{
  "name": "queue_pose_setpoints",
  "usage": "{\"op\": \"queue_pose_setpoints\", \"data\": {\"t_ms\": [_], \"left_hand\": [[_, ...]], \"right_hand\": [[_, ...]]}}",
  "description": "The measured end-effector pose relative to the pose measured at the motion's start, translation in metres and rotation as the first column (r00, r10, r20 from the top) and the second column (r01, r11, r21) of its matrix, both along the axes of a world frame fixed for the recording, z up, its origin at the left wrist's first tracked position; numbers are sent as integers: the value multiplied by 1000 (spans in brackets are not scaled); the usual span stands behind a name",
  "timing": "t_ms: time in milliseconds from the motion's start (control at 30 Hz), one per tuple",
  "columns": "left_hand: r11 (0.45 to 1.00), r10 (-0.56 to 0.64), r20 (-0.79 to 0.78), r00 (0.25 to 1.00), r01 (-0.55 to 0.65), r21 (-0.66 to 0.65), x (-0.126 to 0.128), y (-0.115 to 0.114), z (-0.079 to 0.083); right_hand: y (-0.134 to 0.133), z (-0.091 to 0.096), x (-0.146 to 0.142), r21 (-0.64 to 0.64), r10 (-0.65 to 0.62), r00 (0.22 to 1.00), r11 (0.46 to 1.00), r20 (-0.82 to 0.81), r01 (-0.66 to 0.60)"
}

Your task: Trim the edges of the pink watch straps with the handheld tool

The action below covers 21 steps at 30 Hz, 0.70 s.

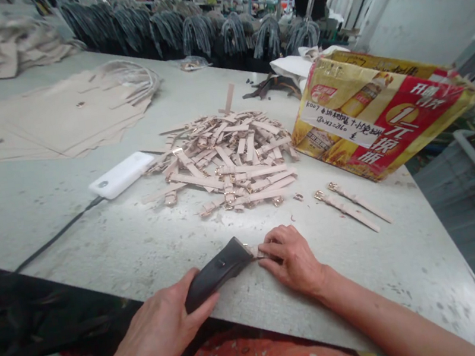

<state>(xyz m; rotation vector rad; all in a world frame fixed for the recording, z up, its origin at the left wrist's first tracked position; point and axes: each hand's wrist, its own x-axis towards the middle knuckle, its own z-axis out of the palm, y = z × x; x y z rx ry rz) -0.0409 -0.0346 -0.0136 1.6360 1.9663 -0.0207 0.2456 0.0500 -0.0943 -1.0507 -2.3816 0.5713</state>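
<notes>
Head view: left grip (165, 322) holding black clipper-like tool (217, 272), near centre of surface (95, 248); right grip (293, 258) pinching small strap (255, 250), mostly hidden, at tool tip. Strap looking light, bendable, best pinched near end; tool likely rigid, mid-body hold suiting.

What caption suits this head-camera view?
Left hand holds a dark tool near a pale piece in the right hand, before heaped buckle straps.

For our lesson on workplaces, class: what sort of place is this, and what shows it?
Probably a factory workshop: a heap of buckled straps, stacked pale sheets and, behind, a row of dark loops.
</notes>
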Motion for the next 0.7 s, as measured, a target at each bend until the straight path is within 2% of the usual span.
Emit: {"op": "queue_pose_setpoints", "data": {"t_ms": [200, 433, 700], "left_hand": [[999, -20, 12, 1000, 21, -36, 2, -1, -2], [1000, -19, 48, 999, 19, 1, 0, -5, -10], [999, -39, 72, 997, 41, -35, -4, -5, 2]], "right_hand": [[-1, -5, -7, 77, -16, 999, 997, 50, 12], [6, -2, -13, -55, -6, 1000, 998, 18, 7], [8, 6, -14, -157, -25, 999, 987, 25, 29]]}}
